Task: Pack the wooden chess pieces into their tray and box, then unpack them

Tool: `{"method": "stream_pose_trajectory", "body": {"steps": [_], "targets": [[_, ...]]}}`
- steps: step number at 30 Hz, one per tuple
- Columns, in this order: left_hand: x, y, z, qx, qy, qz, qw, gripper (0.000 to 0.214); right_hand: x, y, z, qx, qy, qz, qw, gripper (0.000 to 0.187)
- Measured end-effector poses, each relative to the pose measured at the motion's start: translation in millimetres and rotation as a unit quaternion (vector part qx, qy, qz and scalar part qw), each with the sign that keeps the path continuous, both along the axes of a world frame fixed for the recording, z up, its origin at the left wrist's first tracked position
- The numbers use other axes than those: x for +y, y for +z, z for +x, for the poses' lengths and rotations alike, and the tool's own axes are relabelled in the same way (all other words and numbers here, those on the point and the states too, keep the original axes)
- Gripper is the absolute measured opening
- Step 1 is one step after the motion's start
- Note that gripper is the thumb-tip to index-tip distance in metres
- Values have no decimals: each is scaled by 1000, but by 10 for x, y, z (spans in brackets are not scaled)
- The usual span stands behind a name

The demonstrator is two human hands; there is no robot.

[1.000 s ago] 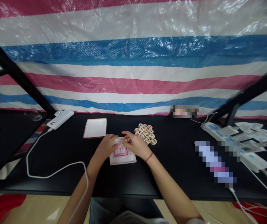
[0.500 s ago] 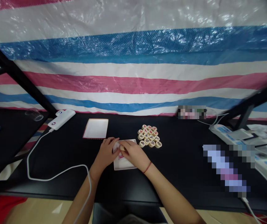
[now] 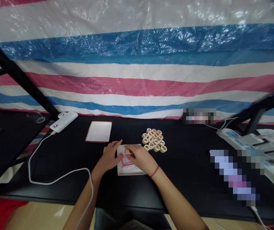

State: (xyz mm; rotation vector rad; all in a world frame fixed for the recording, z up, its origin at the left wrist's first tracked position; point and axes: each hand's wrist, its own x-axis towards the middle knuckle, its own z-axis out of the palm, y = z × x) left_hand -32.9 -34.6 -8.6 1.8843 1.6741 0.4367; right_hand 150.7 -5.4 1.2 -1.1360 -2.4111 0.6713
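Observation:
A small white board with a red grid [image 3: 129,167] lies on the black table [image 3: 180,179] in front of me. My right hand [image 3: 139,157] rests on it and pinches a round wooden game piece [image 3: 128,151] at the board's far edge. My left hand [image 3: 110,156] lies at the board's left side, fingers stretched out and touching its edge. A cluster of several round wooden pieces with red and black marks [image 3: 154,140] sits just right of the board's far corner.
A white tray with a red rim [image 3: 98,131] lies behind the board to the left. A white power bank [image 3: 63,121] with a white cable [image 3: 43,182] is at the far left. Power strips and cables [image 3: 252,143] crowd the right. Striped tarp [image 3: 137,64] hangs behind.
My right hand has brought a wooden piece from beside the cluster onto the board. My left hand's fingers have spread out along the board's left edge. The camera tilted slightly.

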Motion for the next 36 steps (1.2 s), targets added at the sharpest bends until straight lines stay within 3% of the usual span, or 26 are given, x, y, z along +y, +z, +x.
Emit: {"method": "stream_pose_trajectory", "body": {"steps": [4, 8, 17, 27, 29, 32, 36], "targets": [[-1, -9, -27, -32, -3, 6, 999, 62, -14, 37, -112, -2, 18, 39, 999, 20], [-3, -38, -63, -52, -11, 22, 998, 61, -11, 16, -170, 42, 54, 62, 996, 26], [23, -103, 9, -31, 23, 61, 997, 36, 6, -65, -54, 121, 9, 44, 992, 27], [-18, -77, -25, -41, 15, 71, 997, 47, -53, -125, -107, 124, 33, 63, 990, 35], [-15, -68, -6, -27, 20, 65, 997, 45, -21, -71, -10, 133, -6, 73, 988, 33], [-5, -48, 21, -10, 25, 52, 998, 42, 166, 67, 227, 111, -138, 83, 981, 26], [0, -31, 37, -5, 33, 55, 998, 41, 605, 284, 525, -24, -275, 39, 960, 27]]}}
